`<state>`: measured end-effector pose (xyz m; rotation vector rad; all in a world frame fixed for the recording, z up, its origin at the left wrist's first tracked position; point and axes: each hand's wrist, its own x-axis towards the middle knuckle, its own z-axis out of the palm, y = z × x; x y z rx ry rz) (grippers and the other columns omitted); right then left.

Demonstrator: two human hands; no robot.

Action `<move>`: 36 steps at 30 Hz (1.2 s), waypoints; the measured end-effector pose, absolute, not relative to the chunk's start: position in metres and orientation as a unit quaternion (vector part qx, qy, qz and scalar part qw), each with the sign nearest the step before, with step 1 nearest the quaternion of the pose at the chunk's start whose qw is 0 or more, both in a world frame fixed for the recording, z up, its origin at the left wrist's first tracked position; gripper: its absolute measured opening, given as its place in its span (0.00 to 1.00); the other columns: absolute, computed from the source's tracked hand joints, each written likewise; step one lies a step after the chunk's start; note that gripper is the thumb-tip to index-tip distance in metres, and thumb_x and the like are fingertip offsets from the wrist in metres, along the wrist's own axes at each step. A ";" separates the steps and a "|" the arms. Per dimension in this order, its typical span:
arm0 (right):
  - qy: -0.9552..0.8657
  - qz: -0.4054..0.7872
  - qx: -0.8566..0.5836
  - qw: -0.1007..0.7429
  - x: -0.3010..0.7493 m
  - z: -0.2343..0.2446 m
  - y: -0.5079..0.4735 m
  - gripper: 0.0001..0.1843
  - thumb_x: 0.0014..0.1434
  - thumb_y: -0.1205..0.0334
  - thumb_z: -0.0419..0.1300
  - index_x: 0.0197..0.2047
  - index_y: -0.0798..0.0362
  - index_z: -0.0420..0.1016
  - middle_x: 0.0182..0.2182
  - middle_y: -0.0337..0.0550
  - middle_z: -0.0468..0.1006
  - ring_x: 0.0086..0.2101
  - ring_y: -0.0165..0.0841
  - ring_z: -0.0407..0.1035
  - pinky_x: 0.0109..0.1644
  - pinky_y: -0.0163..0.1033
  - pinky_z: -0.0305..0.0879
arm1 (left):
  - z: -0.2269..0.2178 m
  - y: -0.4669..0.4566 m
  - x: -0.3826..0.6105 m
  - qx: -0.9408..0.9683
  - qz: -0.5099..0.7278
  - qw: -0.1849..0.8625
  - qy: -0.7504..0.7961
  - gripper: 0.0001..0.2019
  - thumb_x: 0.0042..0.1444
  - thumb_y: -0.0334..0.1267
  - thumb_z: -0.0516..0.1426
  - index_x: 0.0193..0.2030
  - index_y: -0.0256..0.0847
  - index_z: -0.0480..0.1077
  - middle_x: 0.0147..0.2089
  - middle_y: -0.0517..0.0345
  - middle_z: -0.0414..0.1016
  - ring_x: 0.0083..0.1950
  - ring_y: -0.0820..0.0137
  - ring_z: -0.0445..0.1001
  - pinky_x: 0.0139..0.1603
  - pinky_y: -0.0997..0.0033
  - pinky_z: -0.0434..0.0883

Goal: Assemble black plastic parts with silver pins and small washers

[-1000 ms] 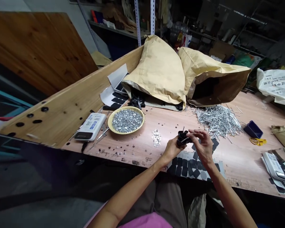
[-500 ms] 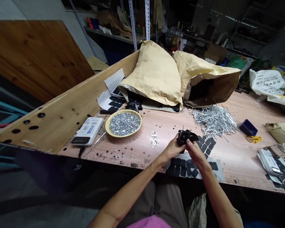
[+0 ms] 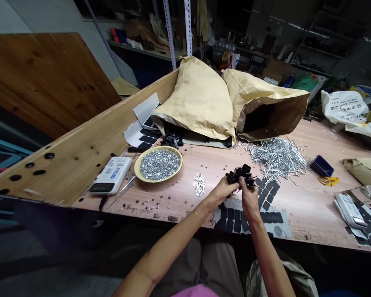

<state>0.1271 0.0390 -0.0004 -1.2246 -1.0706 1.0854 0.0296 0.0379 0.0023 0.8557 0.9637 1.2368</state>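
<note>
Both of my hands meet around a cluster of black plastic parts (image 3: 243, 173) above the front of the table. My left hand (image 3: 222, 190) is closed on its left side. From the right, my right hand (image 3: 249, 196) grips the same parts, its thumb pressed on top. The exact shape of the parts is hard to make out. Below the hands lie sheets of black adhesive pads (image 3: 235, 218). Small flat metal pieces (image 3: 199, 184) are spread to the left of my hands. Behind them is a heap of long metal screws or pins (image 3: 275, 159).
A yellow bowl (image 3: 136, 171) of small metal nuts stands left, beside a white digital scale (image 3: 111, 177). Two large paper sacks (image 3: 200, 103) (image 3: 262, 86) lie at the back. A dark blue tray (image 3: 322, 166) and yellow bands (image 3: 328, 180) sit right. A wooden board (image 3: 80, 144) edges the left.
The black parts have been turned in my hands, so the thin pins that stood up from them no longer show upright. My right hand has shifted to a more upright grip.
</note>
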 end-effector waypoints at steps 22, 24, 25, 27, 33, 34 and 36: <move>-0.516 0.491 -0.451 0.538 0.118 0.013 0.050 0.32 0.49 0.36 0.59 0.48 0.53 0.73 0.42 0.48 0.79 0.52 0.43 0.67 0.55 0.48 0.64 | 0.019 0.035 0.026 0.334 0.628 0.569 0.412 0.20 0.43 0.44 0.67 0.42 0.37 0.77 0.43 0.51 0.80 0.51 0.57 0.75 0.57 0.58 0.67; -0.483 0.553 -0.446 0.512 0.119 0.013 0.054 0.31 0.47 0.37 0.61 0.44 0.54 0.74 0.38 0.47 0.80 0.49 0.44 0.70 0.51 0.47 0.68 | 0.020 0.037 0.025 0.304 0.608 0.608 0.409 0.19 0.43 0.43 0.67 0.41 0.36 0.77 0.42 0.50 0.80 0.51 0.57 0.75 0.57 0.59 0.67; -0.461 0.586 -0.443 0.499 0.120 0.014 0.056 0.30 0.47 0.37 0.61 0.43 0.54 0.74 0.37 0.47 0.80 0.47 0.44 0.71 0.48 0.47 0.69 | 0.021 0.038 0.024 0.277 0.597 0.641 0.395 0.18 0.43 0.44 0.67 0.40 0.35 0.77 0.41 0.49 0.81 0.50 0.58 0.75 0.57 0.59 0.67; -0.416 0.639 -0.442 0.472 0.121 0.016 0.061 0.29 0.47 0.37 0.61 0.41 0.53 0.74 0.35 0.46 0.80 0.45 0.43 0.72 0.45 0.47 0.71 | 0.020 0.041 0.024 0.220 0.571 0.704 0.360 0.18 0.46 0.46 0.65 0.39 0.34 0.77 0.39 0.48 0.81 0.49 0.59 0.76 0.57 0.60 0.67; -0.410 0.682 -0.458 0.397 0.124 0.021 0.062 0.27 0.40 0.40 0.68 0.37 0.53 0.74 0.33 0.45 0.80 0.40 0.42 0.74 0.43 0.48 0.72 | 0.012 0.045 0.015 0.184 0.526 0.750 0.356 0.15 0.43 0.43 0.68 0.35 0.34 0.76 0.34 0.50 0.80 0.42 0.62 0.77 0.54 0.58 0.69; -0.431 0.666 -0.452 0.407 0.124 0.021 0.059 0.27 0.40 0.41 0.68 0.38 0.53 0.75 0.34 0.44 0.80 0.41 0.41 0.74 0.44 0.47 0.71 | 0.013 0.044 0.012 0.189 0.533 0.753 0.337 0.16 0.41 0.43 0.69 0.35 0.35 0.77 0.35 0.50 0.80 0.44 0.62 0.77 0.56 0.58 0.68; -0.472 0.620 -0.445 0.441 0.124 0.020 0.052 0.27 0.43 0.41 0.67 0.39 0.52 0.75 0.36 0.44 0.80 0.42 0.39 0.73 0.46 0.45 0.70 | 0.018 0.041 0.008 0.205 0.558 0.752 0.286 0.21 0.38 0.44 0.70 0.39 0.36 0.77 0.41 0.49 0.80 0.50 0.61 0.75 0.61 0.59 0.63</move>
